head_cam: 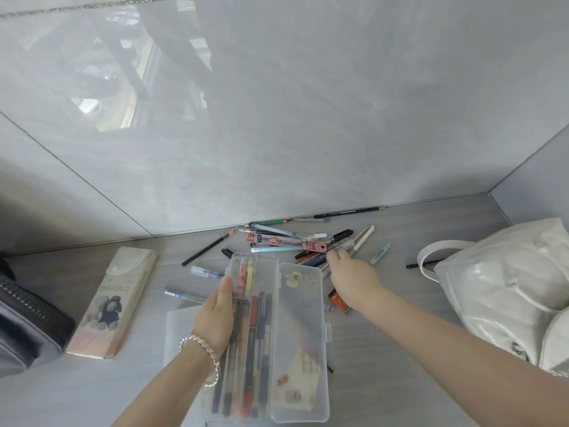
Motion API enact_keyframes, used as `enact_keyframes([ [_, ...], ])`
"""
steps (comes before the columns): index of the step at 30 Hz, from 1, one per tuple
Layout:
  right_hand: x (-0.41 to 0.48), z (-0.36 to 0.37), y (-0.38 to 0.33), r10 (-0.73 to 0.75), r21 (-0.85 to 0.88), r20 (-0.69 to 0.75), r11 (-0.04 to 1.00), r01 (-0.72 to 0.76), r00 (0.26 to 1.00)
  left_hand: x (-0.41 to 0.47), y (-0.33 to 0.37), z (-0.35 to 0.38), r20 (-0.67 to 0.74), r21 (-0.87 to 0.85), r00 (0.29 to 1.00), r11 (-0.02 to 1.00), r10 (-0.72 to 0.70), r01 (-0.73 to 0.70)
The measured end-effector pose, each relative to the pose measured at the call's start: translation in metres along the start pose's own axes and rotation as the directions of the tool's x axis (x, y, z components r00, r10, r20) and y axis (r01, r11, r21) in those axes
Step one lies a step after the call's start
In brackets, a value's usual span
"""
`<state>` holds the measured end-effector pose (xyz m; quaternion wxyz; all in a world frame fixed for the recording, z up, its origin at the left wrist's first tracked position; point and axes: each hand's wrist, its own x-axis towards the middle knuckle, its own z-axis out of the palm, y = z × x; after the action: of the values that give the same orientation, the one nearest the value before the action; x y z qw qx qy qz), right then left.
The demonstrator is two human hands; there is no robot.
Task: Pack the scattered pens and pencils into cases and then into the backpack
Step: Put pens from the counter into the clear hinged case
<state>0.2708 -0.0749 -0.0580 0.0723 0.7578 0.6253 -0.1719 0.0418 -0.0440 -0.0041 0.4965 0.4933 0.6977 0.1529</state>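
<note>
A clear plastic pencil case (261, 334) lies open in front of me, its tray holding several pens, its lid (300, 343) flipped to the right. My left hand (217, 318) grips the case's left edge. My right hand (351, 275) reaches into the scattered pile of pens and pencils (292, 241) near the wall, fingers pinched on a grey pen (346, 245). A white backpack (505, 291) sits at the right. A beige pencil case (114, 300) lies closed at the left.
A dark zipped pouch (27, 322) sits at the far left edge. A long black pencil (348, 212) lies along the wall. A red and black eraser (338, 300) rests under my right forearm. A flat translucent case (181, 334) lies beneath the open one.
</note>
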Motion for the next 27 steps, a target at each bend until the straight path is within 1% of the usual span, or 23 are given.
enact_keyframes([
  [2,0.005,-0.001,0.001,-0.088,-0.136,0.055,0.986,0.094,0.995,0.001,-0.001,0.000,-0.004,0.017,1.000,1.000,0.010,-0.010],
  [5,0.011,0.002,0.001,-0.174,-0.275,0.146,0.938,0.209,0.974,0.003,-0.003,-0.002,-0.004,0.031,1.000,0.999,0.016,-0.016],
  [8,0.014,0.001,0.001,-0.259,-0.344,0.180,0.887,0.307,0.949,0.002,-0.004,-0.003,0.019,0.015,1.000,1.000,0.010,-0.010],
  [10,0.015,-0.003,0.003,-0.302,-0.324,0.144,0.885,0.334,0.942,0.001,-0.004,-0.002,0.027,0.008,1.000,1.000,0.012,-0.012],
  [11,0.014,-0.007,0.003,-0.299,-0.267,0.068,0.914,0.306,0.952,0.001,-0.004,-0.002,0.024,-0.003,1.000,1.000,0.014,-0.014],
  [12,0.013,-0.012,0.003,-0.261,-0.146,-0.052,0.957,0.251,0.964,0.000,-0.005,-0.002,0.021,-0.017,1.000,1.000,0.014,-0.014],
  [13,0.011,-0.018,0.001,-0.182,0.035,-0.193,0.981,0.193,0.964,0.000,-0.004,-0.002,0.015,-0.029,1.000,0.999,0.015,-0.015],
  [14,0.008,-0.025,-0.003,-0.072,0.252,-0.314,0.955,0.156,0.947,0.000,-0.005,0.000,0.011,-0.034,1.000,0.999,0.010,-0.009],
  [15,0.002,-0.034,-0.011,0.039,0.473,-0.391,0.866,0.164,0.919,-0.001,-0.004,0.001,0.011,-0.026,1.000,1.000,0.007,-0.006],
  [16,-0.004,-0.043,-0.021,0.118,0.653,-0.420,0.728,0.209,0.900,-0.002,-0.004,0.003,0.011,-0.011,1.000,1.000,0.006,-0.005],
  [17,-0.011,-0.052,-0.033,0.137,0.774,-0.409,0.576,0.263,0.902,-0.003,-0.004,0.005,0.013,0.001,1.000,1.000,0.005,-0.005],
  [18,-0.018,-0.058,-0.046,0.108,0.842,-0.395,0.439,0.312,0.912,-0.004,-0.004,0.008,0.015,0.012,1.000,1.000,0.002,-0.002],
  [19,-0.025,-0.062,-0.059,0.064,0.873,-0.385,0.349,0.340,0.921,-0.005,-0.003,0.010,0.018,0.017,1.000,1.000,0.000,-0.001],
  [20,-0.031,-0.062,-0.070,0.027,0.883,-0.381,0.307,0.355,0.924,-0.006,-0.003,0.013,0.024,0.013,1.000,1.000,0.001,-0.001],
  [21,-0.035,-0.061,-0.080,0.011,0.882,-0.382,0.304,0.361,0.924,-0.008,-0.002,0.015,0.028,0.002,0.999,1.000,0.016,-0.016],
  [23,-0.039,-0.056,-0.093,0.037,0.874,-0.368,0.354,0.333,0.929,-0.014,0.001,0.019,0.036,-0.025,0.994,0.995,0.101,-0.100],
  [25,-0.040,-0.052,-0.101,0.042,0.843,-0.354,0.447,0.299,0.934,-0.019,0.003,0.022,0.043,-0.052,0.981,0.981,0.189,-0.187],
  [27,-0.040,-0.051,-0.103,0.031,0.780,-0.377,0.550,0.299,0.926,-0.023,0.003,0.024,0.033,-0.048,0.979,0.979,0.199,-0.197],
])
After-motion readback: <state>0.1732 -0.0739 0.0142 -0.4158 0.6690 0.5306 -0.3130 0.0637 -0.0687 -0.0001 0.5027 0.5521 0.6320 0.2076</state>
